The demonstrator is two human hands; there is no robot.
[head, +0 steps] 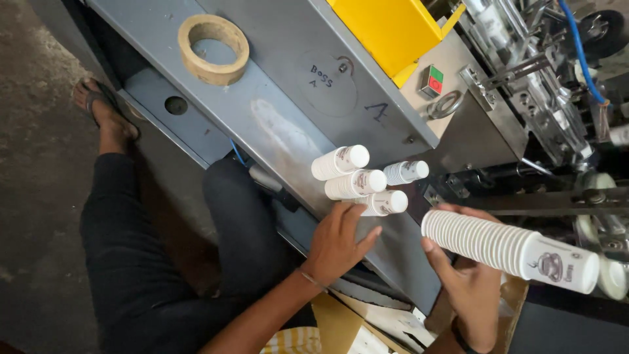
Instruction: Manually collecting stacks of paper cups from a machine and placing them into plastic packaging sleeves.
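Right hand (466,275) clasps a long stack of nested white paper cups (508,249) above the grey metal tabletop (275,124) — left hand (337,239), fingers spread, touches the nearest of four short white paper-cup stacks (383,203) lying there.

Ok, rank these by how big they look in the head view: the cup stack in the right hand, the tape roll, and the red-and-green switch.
1. Long cup stack in the right hand: largest, though it sits closest to the camera, which inflates it.
2. Tape roll: clearly smaller.
3. Red-and-green switch: smallest by far.
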